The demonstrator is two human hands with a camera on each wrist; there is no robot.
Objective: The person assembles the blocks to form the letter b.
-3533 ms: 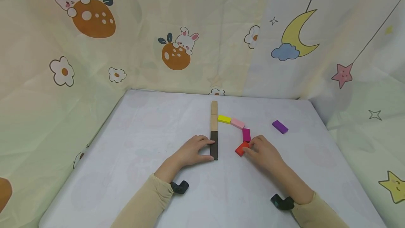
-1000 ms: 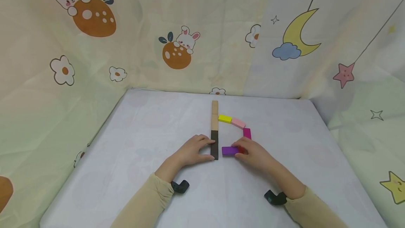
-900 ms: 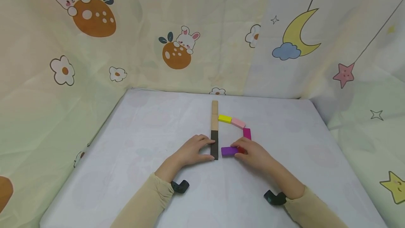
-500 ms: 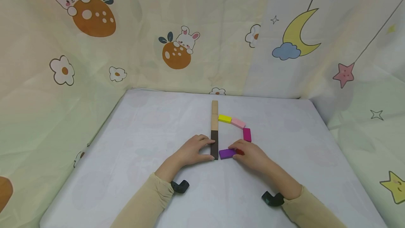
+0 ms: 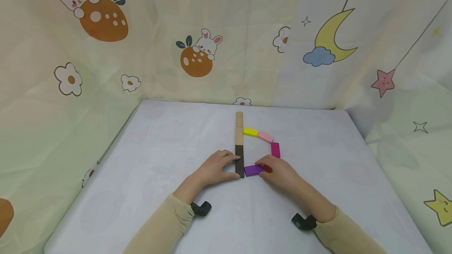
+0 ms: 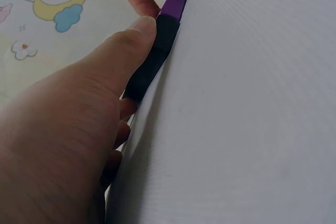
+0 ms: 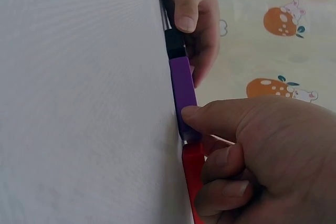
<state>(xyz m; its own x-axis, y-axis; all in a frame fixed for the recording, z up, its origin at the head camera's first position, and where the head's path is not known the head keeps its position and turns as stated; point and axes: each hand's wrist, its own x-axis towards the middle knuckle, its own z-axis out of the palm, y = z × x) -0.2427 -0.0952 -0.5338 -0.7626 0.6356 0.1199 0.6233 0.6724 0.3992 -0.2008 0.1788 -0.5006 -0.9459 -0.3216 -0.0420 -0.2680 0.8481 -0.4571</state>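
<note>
My left hand (image 5: 214, 167) holds the lower, black end of an upright row of blocks, its thumb at the near end and a forefinger farther up. The black blocks (image 6: 152, 59) also show in the left wrist view. My right hand (image 5: 280, 171) pinches a purple block (image 7: 182, 87) between thumb and finger. The purple block lies with its left end right at the black blocks' lower side. A red block (image 7: 193, 163) continues from its other end, mostly hidden under my right hand in the head view.
Two wooden blocks (image 5: 239, 128) top the row. From their right side a yellow block (image 5: 250, 132), a pink block (image 5: 265, 136) and a magenta block (image 5: 275, 149) curve down toward the red one. The white table (image 5: 159, 136) meets printed cloth (image 5: 155, 50) behind.
My right hand has left the red block, brought the purple block from the table's right side, then slid it left and tilted it against the black blocks. My left hand stays put.
</note>
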